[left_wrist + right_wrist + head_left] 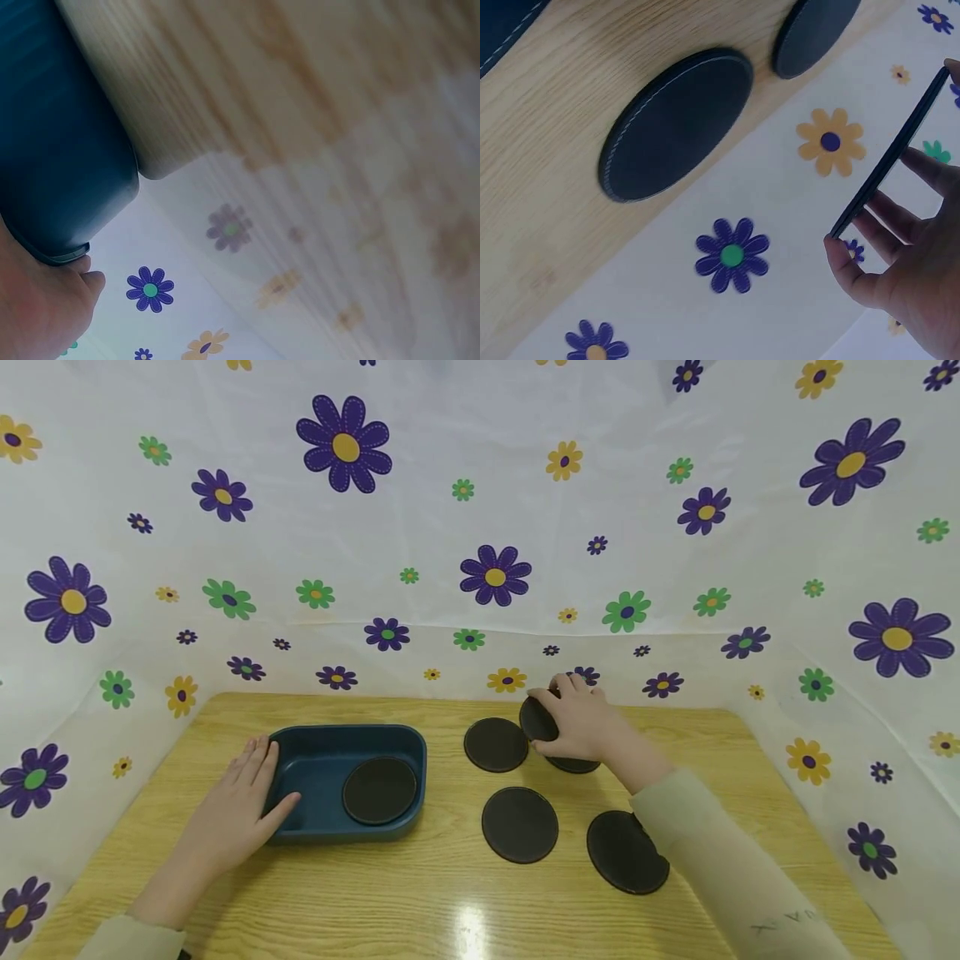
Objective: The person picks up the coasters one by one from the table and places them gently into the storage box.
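R hand (577,718) is pinching a blk mat (538,717) by its edges, over the tbl (397,893) @ 1 o'clock. L hand (236,814) is touching the blue box (307,793) @ its 9 o'clock side, fingers straight, thumb out. Another mat (380,790) is lying inside @ 3 o'clock.

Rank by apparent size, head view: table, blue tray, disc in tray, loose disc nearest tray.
1. Table
2. Blue tray
3. Disc in tray and loose disc nearest tray: unranked; the loose one looks smaller but lies farther from the camera.
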Demonstrator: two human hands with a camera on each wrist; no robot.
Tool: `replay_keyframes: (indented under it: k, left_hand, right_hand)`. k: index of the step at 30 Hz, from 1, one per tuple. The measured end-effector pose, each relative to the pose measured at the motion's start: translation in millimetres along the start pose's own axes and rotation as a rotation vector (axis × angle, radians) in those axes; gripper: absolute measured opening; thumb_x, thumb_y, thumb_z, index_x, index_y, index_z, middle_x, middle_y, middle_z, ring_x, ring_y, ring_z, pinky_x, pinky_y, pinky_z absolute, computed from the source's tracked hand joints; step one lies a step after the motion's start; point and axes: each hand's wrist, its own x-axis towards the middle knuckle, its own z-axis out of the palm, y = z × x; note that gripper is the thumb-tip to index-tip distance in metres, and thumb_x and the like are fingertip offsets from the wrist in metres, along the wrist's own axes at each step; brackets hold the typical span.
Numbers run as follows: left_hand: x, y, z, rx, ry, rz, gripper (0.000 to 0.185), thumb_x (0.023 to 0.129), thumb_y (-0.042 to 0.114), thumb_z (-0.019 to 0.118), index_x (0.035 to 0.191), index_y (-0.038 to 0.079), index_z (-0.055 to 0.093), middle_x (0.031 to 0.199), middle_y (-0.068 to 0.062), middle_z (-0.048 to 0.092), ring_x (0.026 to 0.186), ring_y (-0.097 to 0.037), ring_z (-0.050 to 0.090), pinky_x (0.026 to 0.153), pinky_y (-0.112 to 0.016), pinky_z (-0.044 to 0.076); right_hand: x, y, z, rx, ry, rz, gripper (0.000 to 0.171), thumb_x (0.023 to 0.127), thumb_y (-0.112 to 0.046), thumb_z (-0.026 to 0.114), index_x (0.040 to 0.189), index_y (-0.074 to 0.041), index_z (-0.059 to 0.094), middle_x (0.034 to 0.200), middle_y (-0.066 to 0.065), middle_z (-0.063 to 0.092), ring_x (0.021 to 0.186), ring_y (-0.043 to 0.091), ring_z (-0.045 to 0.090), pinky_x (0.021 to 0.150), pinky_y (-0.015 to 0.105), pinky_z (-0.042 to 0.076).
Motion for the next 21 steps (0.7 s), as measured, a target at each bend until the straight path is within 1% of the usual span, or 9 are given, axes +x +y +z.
replay_keyframes:
  k: [4,11,16,21]
  left_hand:
    - [-0.2,-0.3,0.8,-0.010,-0.006,-0.002,0.092,0.107,0.048,0.058,0.164,-0.013,0.019,0.172,-0.035,0.017,0.161,-0.052,0.017,0.135,-0.060,0.013]
    - [-0.9,-1.0,2.1,-0.006,0.005,0.001,0.091,0.107,0.048,0.057,0.164,-0.013,0.019,0.173,-0.035,0.017,0.161,-0.052,0.018,0.136,-0.057,0.010]
    - [-0.5,-1.9,2.9,-0.004,0.011,0.006,0.090,0.108,0.047,0.057,0.164,-0.013,0.019,0.173,-0.035,0.016,0.161,-0.052,0.017,0.137,-0.056,0.009]
    - [0.4,-2.2,2.3,-0.003,-0.010,0.002,0.091,0.108,0.048,0.055,0.164,-0.013,0.017,0.173,-0.034,0.013,0.162,-0.052,0.016,0.136,-0.057,0.010]
  right_hand:
    - [8.7,-15.5,-1.0,-0.010,-0.002,-0.040,0.082,0.088,-0.057,0.075,0.156,-0.018,0.052,0.148,0.021,0.050,0.136,0.042,0.048,0.104,0.068,0.051]
    - [23.0,-47.4,-5.1,-0.022,-0.037,-0.130,0.083,0.090,-0.060,0.070,0.160,-0.022,0.048,0.155,0.021,0.047,0.142,0.042,0.046,0.103,0.064,0.051]
    - [32.5,-68.2,-5.2,-0.029,-0.010,-0.193,0.082,0.089,-0.061,0.070,0.159,-0.023,0.048,0.151,0.018,0.048,0.137,0.037,0.048,0.101,0.059,0.053]
    - [39.7,-87.7,-6.9,-0.024,0.004,-0.242,0.082,0.089,-0.061,0.071,0.158,-0.023,0.048,0.148,0.015,0.048,0.132,0.033,0.048,0.101,0.055,0.052]
